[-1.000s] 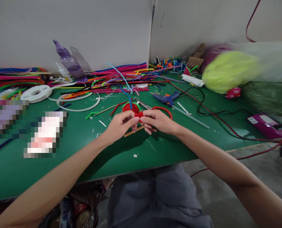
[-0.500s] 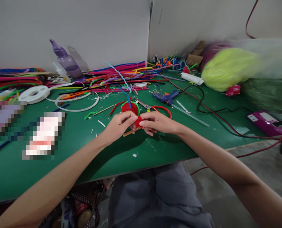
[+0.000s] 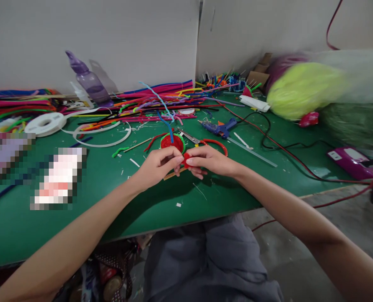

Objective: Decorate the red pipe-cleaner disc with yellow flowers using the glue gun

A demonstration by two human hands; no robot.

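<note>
Between the fingertips of both hands is a small fuzzy red piece that looks like bent pipe cleaner. My left hand pinches its left side with thumb and forefinger. From the other side, my right hand grips it, covering much of it. Just beyond my fingers lies a round red pipe-cleaner piece with a green rim and a blue stem. Scissors with red handles lie behind my right hand. Under my fingers a thin wooden strip partly shows on the green table.
A blue glue gun lies at the right, its cord running to a purple box. Pipe cleaners are heaped along the wall beside a purple bottle. A white ribbon spool is at left, plastic bags at right.
The red piece and my fingertips have shifted slightly to the right, and my left thumb and forefinger show less of the piece between them. Everything else looks the same.
</note>
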